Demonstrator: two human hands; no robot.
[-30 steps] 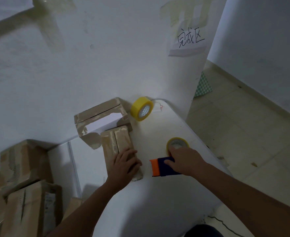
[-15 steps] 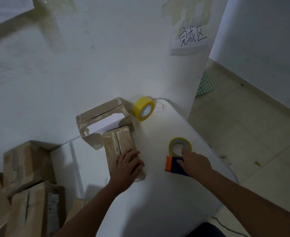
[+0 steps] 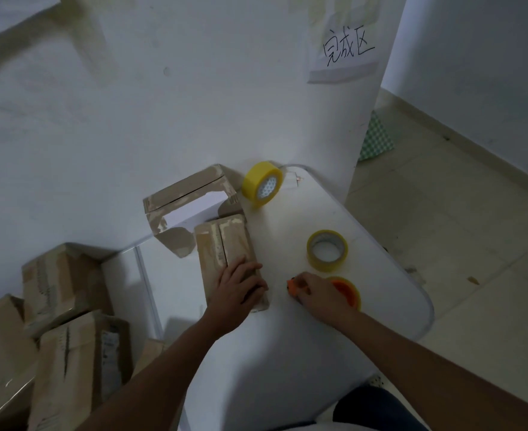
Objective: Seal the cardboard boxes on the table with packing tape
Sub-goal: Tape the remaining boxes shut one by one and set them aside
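Left hand flat on closed box; right hand around orange tape dispenser.

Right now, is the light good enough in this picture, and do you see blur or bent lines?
Head view: dim, bluish light, no glare; soft shadows fall under both forearms on the table. The wide lens bends the wall corner and table edge. The right hand is slightly blurred on the tape dispenser; the left hand on the box is sharper.

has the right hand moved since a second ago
Yes. The right hand, gripping the orange tape dispenser, has pulled back toward the person, away from the flat tape roll it was touching before.
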